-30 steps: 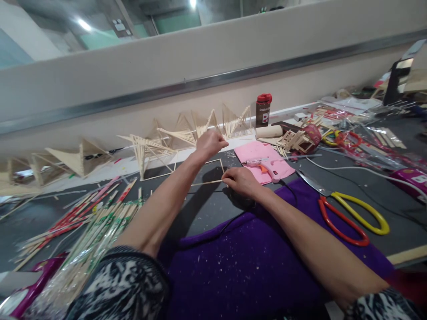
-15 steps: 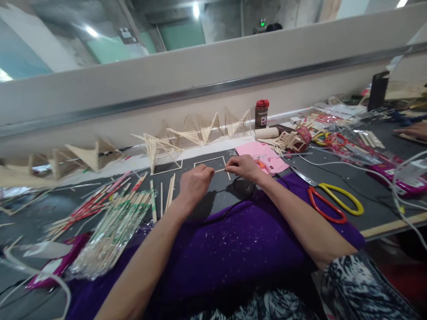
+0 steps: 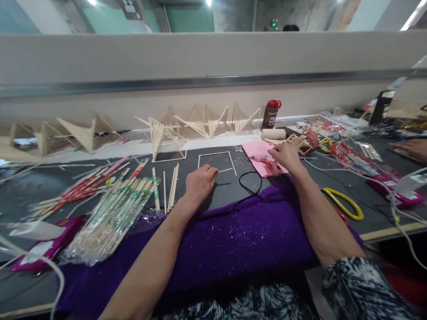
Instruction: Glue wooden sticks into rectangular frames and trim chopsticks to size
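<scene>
My left hand (image 3: pixel 201 184) is closed, pinching a thin wooden stick (image 3: pixel 226 170) that extends right towards one side of a thin wooden frame (image 3: pixel 215 154) on the dark tabletop. Whether the stick touches the frame is unclear. Over a pink cloth (image 3: pixel 251 149), my right hand (image 3: pixel 286 156) has its fingers curled at a tool with orange parts (image 3: pixel 271 167) and a slim metal tip. The fingertips are partly hidden, so its hold is hard to make out. A black cord (image 3: pixel 240 178) loops between my hands.
Bundled sticks in clear plastic (image 3: pixel 116 218) and loose sticks (image 3: pixel 172 186) lie left. Twisted stick models (image 3: pixel 156 133) line the back. A red-capped bottle (image 3: pixel 271 114), yellow-handled scissors (image 3: pixel 343 205) and white cables are right. Purple cloth (image 3: pixel 240 240) covers the front edge. Another person's hand (image 3: pixel 413 149) is far right.
My right hand has let go of the stick and moved right to the tool on the pink cloth. My left hand still holds the stick. The camera view has levelled.
</scene>
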A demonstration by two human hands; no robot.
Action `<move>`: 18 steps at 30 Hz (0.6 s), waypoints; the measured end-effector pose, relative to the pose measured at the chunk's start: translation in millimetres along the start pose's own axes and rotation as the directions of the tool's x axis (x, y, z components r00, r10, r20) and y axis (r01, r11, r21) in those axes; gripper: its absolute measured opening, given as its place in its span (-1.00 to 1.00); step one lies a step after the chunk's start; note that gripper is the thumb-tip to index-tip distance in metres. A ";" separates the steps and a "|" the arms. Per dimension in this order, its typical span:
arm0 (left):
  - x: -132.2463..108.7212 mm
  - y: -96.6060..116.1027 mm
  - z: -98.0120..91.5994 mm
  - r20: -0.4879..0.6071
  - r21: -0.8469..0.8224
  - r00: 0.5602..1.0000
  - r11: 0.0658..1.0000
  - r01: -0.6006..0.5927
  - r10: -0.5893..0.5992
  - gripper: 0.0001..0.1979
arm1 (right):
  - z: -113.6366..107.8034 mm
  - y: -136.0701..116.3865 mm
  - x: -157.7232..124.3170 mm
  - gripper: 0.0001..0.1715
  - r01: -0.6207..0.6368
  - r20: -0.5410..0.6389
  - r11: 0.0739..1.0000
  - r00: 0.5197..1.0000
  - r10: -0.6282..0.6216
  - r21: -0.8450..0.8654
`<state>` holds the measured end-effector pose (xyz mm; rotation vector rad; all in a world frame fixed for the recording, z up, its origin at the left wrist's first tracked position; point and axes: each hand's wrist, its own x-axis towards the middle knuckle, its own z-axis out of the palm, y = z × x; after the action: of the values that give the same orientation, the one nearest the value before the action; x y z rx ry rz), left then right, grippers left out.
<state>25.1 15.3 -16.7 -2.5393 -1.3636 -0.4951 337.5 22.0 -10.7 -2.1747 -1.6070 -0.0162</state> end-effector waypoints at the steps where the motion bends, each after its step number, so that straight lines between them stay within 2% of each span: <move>1: -0.2 1.0 -0.6 0.001 -0.009 1.000 1.000 0.004 -0.004 -0.68 | -0.8 0.5 -1.6 -0.55 -0.026 0.043 0.995 0.999 0.030 -0.094; 3: -0.6 2.5 -1.6 0.001 -0.028 1.000 1.000 0.009 -0.009 -0.68 | -0.5 -1.4 -5.8 -0.42 -0.065 0.128 0.976 0.987 0.093 -0.209; 6: -1.3 3.0 -2.2 -0.004 -0.052 1.000 0.999 0.003 -0.003 -0.70 | 2.0 -6.7 -11.4 -0.33 -0.090 0.209 0.960 0.967 0.148 -0.265; 14: -1.5 2.4 -2.0 -0.009 -0.076 1.000 0.997 -0.002 0.001 -0.70 | 2.7 0.3 -11.6 -0.49 -0.156 0.127 0.951 0.972 0.196 -0.267; 18: -1.2 4.2 -0.8 0.007 -0.079 1.000 0.997 -0.015 0.016 -0.72 | 7.0 7.1 -6.7 -0.48 -0.159 0.245 0.961 0.946 0.215 -0.227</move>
<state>27.8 11.8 -16.6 -2.6151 -1.3515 -0.5480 340.2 16.7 -21.2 -2.5766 -1.5877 0.1853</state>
